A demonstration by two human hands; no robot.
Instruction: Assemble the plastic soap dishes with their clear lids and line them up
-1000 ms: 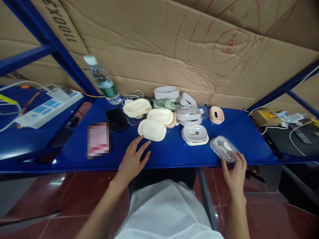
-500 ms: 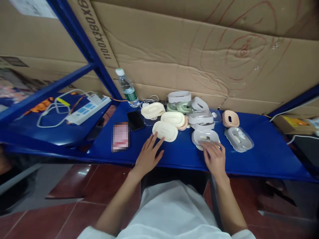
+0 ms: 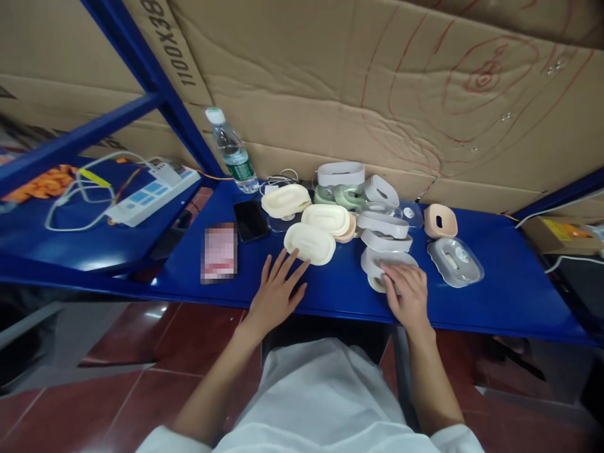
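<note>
My left hand (image 3: pixel 276 294) lies with its fingers spread, fingertips at the near edge of a cream oval plastic piece (image 3: pixel 309 243). My right hand (image 3: pixel 406 290) has its fingers closed on the rim of a light grey oval plastic piece (image 3: pixel 374 262), which is tilted. Part of a cream piece (image 3: pixel 376 285) shows beneath it. Two more grey oval rings (image 3: pixel 384 224) lie just behind. Beyond the left hand are further cream oval pieces (image 3: pixel 326 219), one of them overlapping a peach piece (image 3: pixel 348 231).
On the blue table (image 3: pixel 330 292) are a phone (image 3: pixel 250 221), a blurred pink packet (image 3: pixel 219 253) and a water bottle (image 3: pixel 236 160). A peach box-shaped piece (image 3: pixel 440 220) and a clear-covered grey one (image 3: pixel 455 261) lie at right. Cardboard (image 3: pixel 302 82) rises behind.
The grey piece under my right hand has tilted, now showing its side wall instead of its slotted top. My left hand stays by the cream piece. The view has shifted slightly.
</note>
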